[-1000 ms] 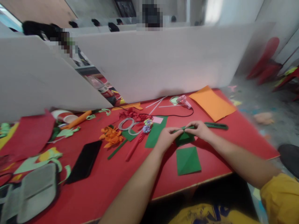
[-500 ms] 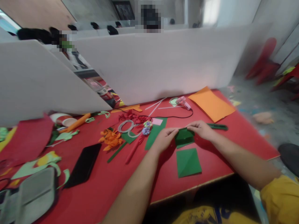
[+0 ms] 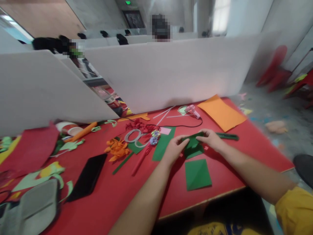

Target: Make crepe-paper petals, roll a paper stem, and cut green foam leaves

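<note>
Between my two hands is a piece of green paper (image 3: 194,147), partly folded, its upper edge raised off the red table. My left hand (image 3: 176,147) pinches its left corner, and my right hand (image 3: 208,138) pinches the right one. Just below lies a flat square of green paper (image 3: 198,174) with a faint diagonal crease. A dark green cutter (image 3: 228,136) rests beyond my right wrist. Left of my left hand are a larger green sheet (image 3: 162,145), a pink paper piece (image 3: 165,131) and small purple and yellow paper flowers (image 3: 154,137).
A pink glue gun (image 3: 192,111) with a black cord and an orange sheet (image 3: 221,112) lie at the back. Orange paper petals (image 3: 116,149), a black phone (image 3: 87,176) and a grey case (image 3: 39,205) are leftward. White partitions (image 3: 171,71) stand behind; people sit beyond.
The green paper's upper edge has tilted up, and my fingers have shifted along it, still pinching both sides. The camera view has tipped slightly upward.
</note>
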